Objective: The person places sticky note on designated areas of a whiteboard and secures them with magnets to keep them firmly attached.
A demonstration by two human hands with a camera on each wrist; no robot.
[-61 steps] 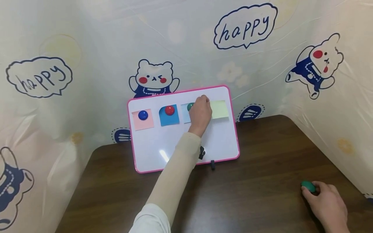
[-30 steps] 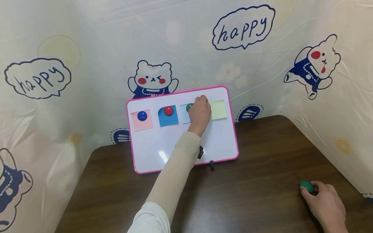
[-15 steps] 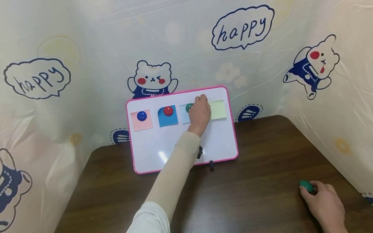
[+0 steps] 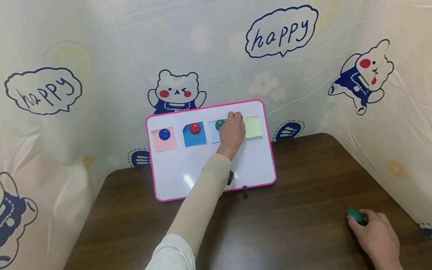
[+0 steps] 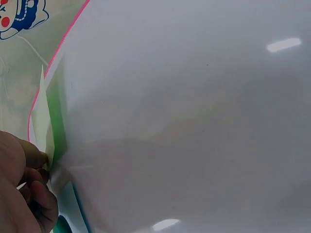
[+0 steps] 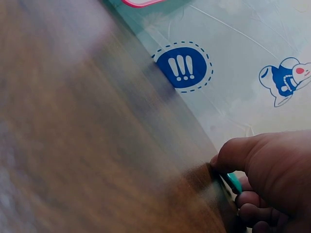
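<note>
A pink-framed whiteboard leans at the back of the table. My left hand is at its upper right, pinching the left edge of a light green sticky note; in the left wrist view that note stands partly away from the board. Left of the hand, a green round magnet sits on a light blue note. A red magnet is on a blue note, and a blue magnet on a pink note. My right hand holds another green magnet near the table's right side.
The dark wooden table extends between the board and my right hand. A small black piece stands at the board's lower edge, and another black item is partly behind my sleeve. Patterned cloth surrounds the table.
Across the frames my left hand stays at the light green note, its fingers shifting only slightly. My right hand keeps the green magnet in place.
</note>
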